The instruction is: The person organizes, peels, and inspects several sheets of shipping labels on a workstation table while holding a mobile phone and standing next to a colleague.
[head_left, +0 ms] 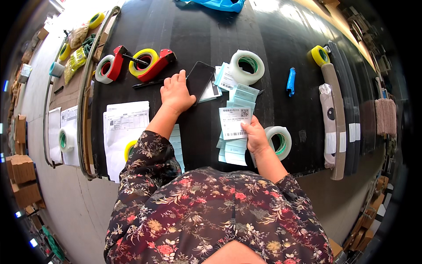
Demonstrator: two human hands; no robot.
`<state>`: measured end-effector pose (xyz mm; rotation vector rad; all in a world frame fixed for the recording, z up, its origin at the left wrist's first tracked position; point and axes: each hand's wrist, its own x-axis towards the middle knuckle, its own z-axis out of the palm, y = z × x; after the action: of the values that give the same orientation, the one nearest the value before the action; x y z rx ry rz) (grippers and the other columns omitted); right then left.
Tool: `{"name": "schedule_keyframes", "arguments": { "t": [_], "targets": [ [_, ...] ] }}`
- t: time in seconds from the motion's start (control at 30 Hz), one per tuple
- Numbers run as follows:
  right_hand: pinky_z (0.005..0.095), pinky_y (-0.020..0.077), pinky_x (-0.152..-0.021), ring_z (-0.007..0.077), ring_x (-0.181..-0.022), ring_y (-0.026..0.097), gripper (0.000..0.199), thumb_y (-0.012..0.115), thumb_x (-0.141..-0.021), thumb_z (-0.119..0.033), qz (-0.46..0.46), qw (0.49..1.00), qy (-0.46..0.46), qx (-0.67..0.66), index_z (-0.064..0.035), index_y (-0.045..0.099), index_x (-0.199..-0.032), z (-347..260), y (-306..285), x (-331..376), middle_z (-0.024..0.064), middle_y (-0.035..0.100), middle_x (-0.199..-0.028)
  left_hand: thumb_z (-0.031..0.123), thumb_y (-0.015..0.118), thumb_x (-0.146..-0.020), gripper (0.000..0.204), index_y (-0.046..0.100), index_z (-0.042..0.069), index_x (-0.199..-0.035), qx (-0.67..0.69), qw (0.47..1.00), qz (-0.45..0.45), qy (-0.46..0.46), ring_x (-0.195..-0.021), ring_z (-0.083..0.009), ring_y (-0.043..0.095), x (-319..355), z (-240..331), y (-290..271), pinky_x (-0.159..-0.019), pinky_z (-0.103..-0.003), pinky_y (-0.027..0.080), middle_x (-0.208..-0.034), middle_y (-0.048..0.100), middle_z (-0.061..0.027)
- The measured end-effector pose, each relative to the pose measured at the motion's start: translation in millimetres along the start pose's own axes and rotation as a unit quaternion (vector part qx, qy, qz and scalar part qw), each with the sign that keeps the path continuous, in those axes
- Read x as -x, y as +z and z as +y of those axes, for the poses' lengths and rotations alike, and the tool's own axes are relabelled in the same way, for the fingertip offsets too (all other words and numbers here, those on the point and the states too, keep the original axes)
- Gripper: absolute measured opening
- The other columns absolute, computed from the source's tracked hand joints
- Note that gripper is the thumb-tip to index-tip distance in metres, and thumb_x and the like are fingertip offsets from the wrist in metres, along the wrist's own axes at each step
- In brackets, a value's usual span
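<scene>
My right hand grips a folded strip of labels, thumb on top of a white printed label. Pale blue-green backing of the strip fans out above and below. Beside a black phone, my left hand has its fingers apart and nothing in it; its thumb is at the phone's edge, and whether they touch I cannot tell. White printed slips lie partly under the phone. Left of this hand lies a black pen. A roll of clear tape sits just right of my right hand.
Two red tape dispensers stand at the left. Another large tape roll lies beyond the labels. A blue cutter is to the right. Paper sheets lie near my left arm. Padded bars line the black table's right side.
</scene>
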<state>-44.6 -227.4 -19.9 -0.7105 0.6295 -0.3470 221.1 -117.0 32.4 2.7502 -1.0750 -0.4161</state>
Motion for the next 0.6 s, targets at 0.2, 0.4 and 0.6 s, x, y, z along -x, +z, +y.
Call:
{"name": "schedule_keyframes", "arguments": {
  "t": [0.2, 0.4, 0.6],
  "targets": [
    [0.0383, 0.0545, -0.089, 0.0231, -0.1, 0.065, 0.027, 0.049, -0.093, 0.0, 0.005, 1.0, -0.006, -0.001, -0.0006, 0.051, -0.12, 0.8, 8.6, 0.4, 0.0131, 0.063, -0.113, 0.052, 0.08, -0.066, 0.11, 0.025, 0.003, -0.148, -0.01, 0.997, 0.038, 0.064, -0.138, -0.0338, 0.03, -14.1, 10.5, 29.8, -0.113, -0.044, 0.027, -0.148, 0.035, -0.0141],
    [0.0411, 0.0556, -0.089, 0.0264, -0.101, 0.065, 0.029, 0.048, -0.093, -0.002, 0.03, 0.997, -0.04, -0.055, -0.0026, 0.051, -0.122, -15.4, 12.9, 13.6, 0.0149, 0.063, -0.115, 0.037, 0.084, -0.063, 0.109, 0.024, 0.004, -0.148, 0.014, 0.995, -0.038, 0.096, -0.136, -0.0348, 0.031, 15.8, 17.8, 17.8, -0.112, -0.044, 0.029, -0.145, 0.036, -0.0155],
    [0.0414, 0.0536, -0.091, 0.0258, -0.104, 0.064, 0.029, 0.049, -0.093, -0.002, 0.014, 0.995, -0.094, -0.043, -0.0027, 0.053, -0.122, -41.2, 6.1, 7.0, 0.0135, 0.063, -0.117, 0.025, 0.081, -0.064, 0.103, 0.023, 0.006, -0.149, 0.038, 0.988, -0.045, 0.143, -0.135, -0.0344, 0.032, 69.7, 10.9, 24.1, -0.111, -0.045, 0.031, -0.143, 0.038, -0.0149]
  ]
}}
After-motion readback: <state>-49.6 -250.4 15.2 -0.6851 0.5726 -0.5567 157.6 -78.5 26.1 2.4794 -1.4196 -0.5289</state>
